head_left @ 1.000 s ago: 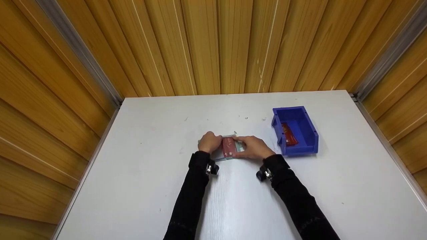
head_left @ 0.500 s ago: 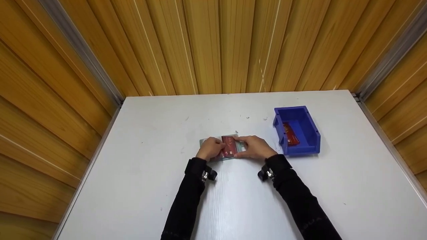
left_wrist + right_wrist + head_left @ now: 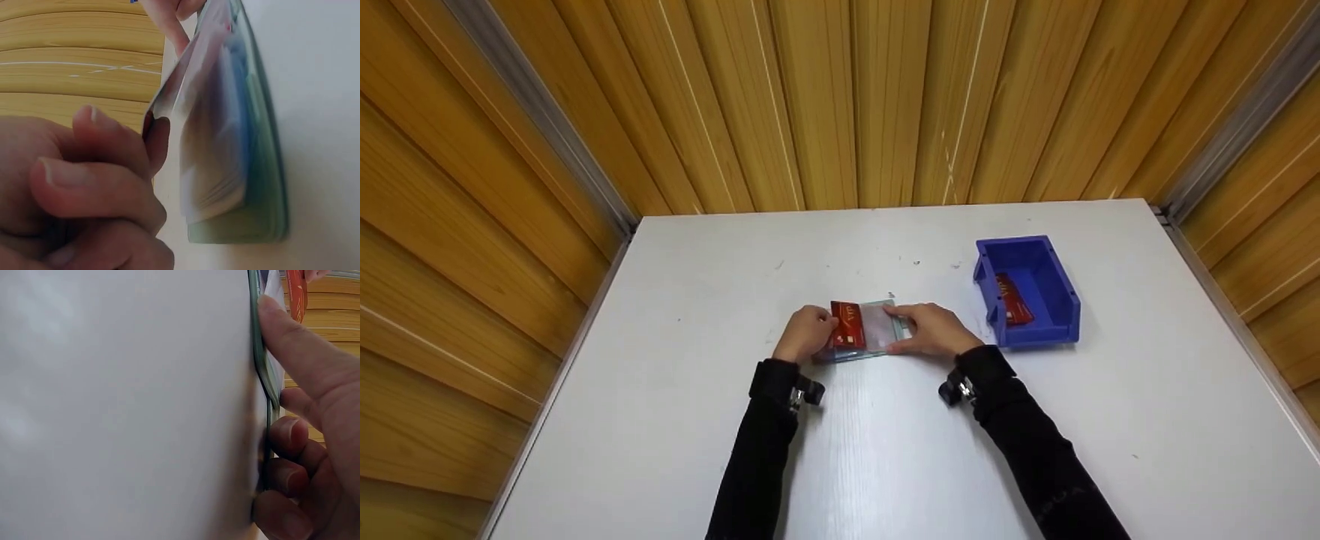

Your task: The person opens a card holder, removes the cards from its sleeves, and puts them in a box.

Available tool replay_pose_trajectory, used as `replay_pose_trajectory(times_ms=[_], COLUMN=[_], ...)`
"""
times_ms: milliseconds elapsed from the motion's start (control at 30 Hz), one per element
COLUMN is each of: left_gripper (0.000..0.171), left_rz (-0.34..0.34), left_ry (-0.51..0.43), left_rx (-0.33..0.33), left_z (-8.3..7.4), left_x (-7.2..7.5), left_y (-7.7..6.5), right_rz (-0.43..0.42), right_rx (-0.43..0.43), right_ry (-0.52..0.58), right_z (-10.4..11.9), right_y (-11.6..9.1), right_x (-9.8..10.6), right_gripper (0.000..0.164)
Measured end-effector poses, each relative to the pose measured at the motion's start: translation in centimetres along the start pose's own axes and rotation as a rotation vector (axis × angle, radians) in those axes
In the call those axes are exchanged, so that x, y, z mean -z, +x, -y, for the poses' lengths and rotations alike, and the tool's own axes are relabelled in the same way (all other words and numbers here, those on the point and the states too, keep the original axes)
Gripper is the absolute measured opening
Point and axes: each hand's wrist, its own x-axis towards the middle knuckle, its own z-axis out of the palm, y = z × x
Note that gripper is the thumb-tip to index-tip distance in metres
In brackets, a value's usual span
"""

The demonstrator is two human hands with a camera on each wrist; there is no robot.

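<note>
A card holder with a green cover and clear plastic sleeves lies on the white table between my hands. My left hand pinches a red VIP card by its left end, over the holder's left part. In the left wrist view, the card is tilted up above the layered sleeves, which fan out from the green cover. My right hand grips the holder's right end, thumb and fingertips at opposite edges. The right wrist view has that thumb pressed against the green cover's edge.
A blue plastic bin stands at the right on the table, and another red card leans inside it. Wood-patterned panels rise behind the table and along both sides.
My left hand has drawn the red card leftward, out from under the clear sleeve, and it now shows brighter red. My right hand has stayed on the holder's right end.
</note>
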Motion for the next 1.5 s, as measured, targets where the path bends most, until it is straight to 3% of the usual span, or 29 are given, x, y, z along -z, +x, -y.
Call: replay_pose_trajectory(times_ms=[167,333,533,1000,1100,1233,1367,1500], left_gripper=[0.030,0.024,0.021,0.022,0.022,0.022,0.024,0.026], left_rz=[0.011,-0.007,-0.019,-0.027,-0.023,-0.015,-0.005,0.005], left_ry=[-0.077,-0.214,-0.284,-0.297,-0.300,-0.301,-0.296,-0.268], left_rx=[-0.007,-0.037,-0.073,-0.056,-0.054,-0.044,-0.049,-0.075], left_z=[-0.4,-2.5,-4.3,-3.9,-3.7,-3.4,-3.4,-3.6], left_x=[1.0,2.3,3.2,2.7,2.5,2.2,1.7,0.9], left_y=[-0.3,-0.7,-1.3,-0.9,-0.8,-0.7,-0.5,-0.3], right_rz=[0.004,0.000,0.000,0.032,0.016,-0.041,-0.074,-0.153], right_rx=[0.002,0.009,0.013,0.000,-0.006,-0.031,-0.073,-0.128], right_ry=[0.002,-0.004,0.004,0.055,0.131,0.391,0.711,0.862], right_z=[0.1,0.3,0.2,0.2,0.2,0.8,2.8,5.5], right_y=[0.0,-0.2,-0.2,-0.1,0.0,0.2,0.7,1.3], right_x=[0.0,0.2,0.2,0.5,0.9,1.2,1.0,0.3], right_gripper=[0.083,0.084,0.084,0.083,0.075,0.055,0.060,0.055])
